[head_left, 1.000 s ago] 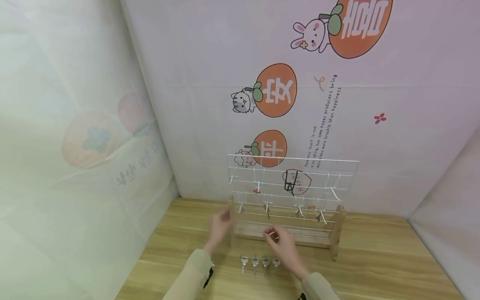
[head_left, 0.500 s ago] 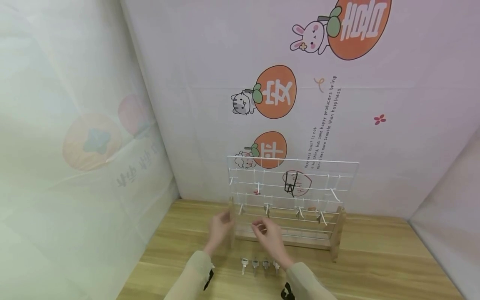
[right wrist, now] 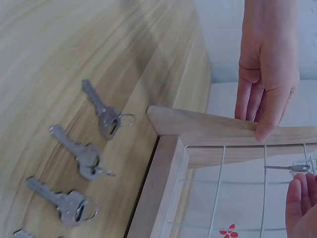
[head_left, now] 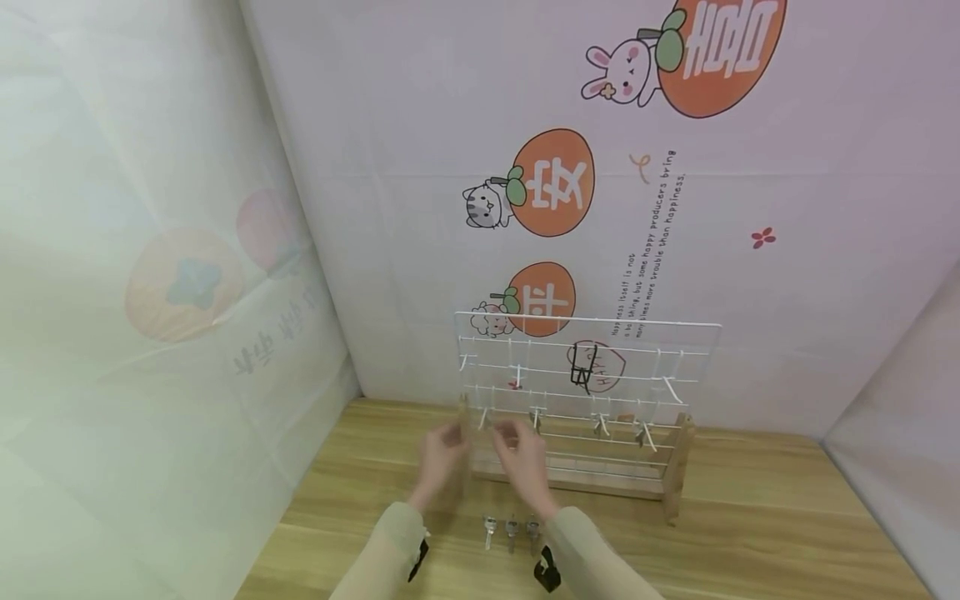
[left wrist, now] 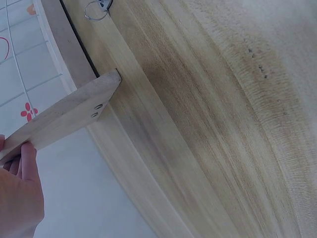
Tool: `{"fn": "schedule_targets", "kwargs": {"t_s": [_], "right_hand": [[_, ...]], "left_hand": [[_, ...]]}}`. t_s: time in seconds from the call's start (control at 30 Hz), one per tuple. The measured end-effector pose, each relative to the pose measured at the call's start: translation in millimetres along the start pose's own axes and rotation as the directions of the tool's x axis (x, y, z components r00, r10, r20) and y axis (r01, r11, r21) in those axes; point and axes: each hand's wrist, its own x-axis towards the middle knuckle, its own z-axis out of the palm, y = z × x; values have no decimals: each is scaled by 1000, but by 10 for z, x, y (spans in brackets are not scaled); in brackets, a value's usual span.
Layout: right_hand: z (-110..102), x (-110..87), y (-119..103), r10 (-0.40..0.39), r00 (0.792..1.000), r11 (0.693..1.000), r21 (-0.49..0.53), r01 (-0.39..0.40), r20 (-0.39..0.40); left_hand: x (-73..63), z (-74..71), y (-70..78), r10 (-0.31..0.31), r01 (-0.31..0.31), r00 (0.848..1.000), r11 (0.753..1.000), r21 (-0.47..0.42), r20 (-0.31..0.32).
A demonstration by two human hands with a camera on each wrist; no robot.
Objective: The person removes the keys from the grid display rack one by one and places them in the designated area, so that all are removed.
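Observation:
My left hand grips the left wooden upright of a stand, thumb on one side and fingers on the other. The stand bears a white wire grid with white hooks. My right hand is at the grid's lower left; its fingertips pinch a key at its head, right at a white hook. The key's blade points down toward the grid's base. In front of the stand, several keys with rings lie in a row on the table, among them a silver key and another key; my right forearm hides the row's right end in the head view.
Keys hang on other lower hooks, such as a key at the right. A black wire piece is on the grid. An upper-right hook juts forward. White printed sheets enclose the wooden table at the back and sides.
My right hand has moved left and up, from before the grid's lower middle to the lower-left hook. My left hand has stayed on the upright.

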Motion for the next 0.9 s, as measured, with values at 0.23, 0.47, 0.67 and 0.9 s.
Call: {"fn": "schedule_targets", "kwargs": {"t_s": [0.23,0.47,0.67,0.9], "right_hand": [[87,66,-23,13,999,1000,-6,-13,-35],[141,115,-6,17,999,999,-41,-18,-38],[169,143,24,-7,999,997,-81,3,-49],[167,171,27,-3,999,996,-88,0,-38]], "left_hand": [[7,1,6,-16,16,1000,1000,-2,-9],[8,1,5,-12,12,1000,1000,11,-13],[9,-2,9,-17,17,1000,1000,0,2],[-2,3,16,-22,22,1000,1000,2,4]]}}
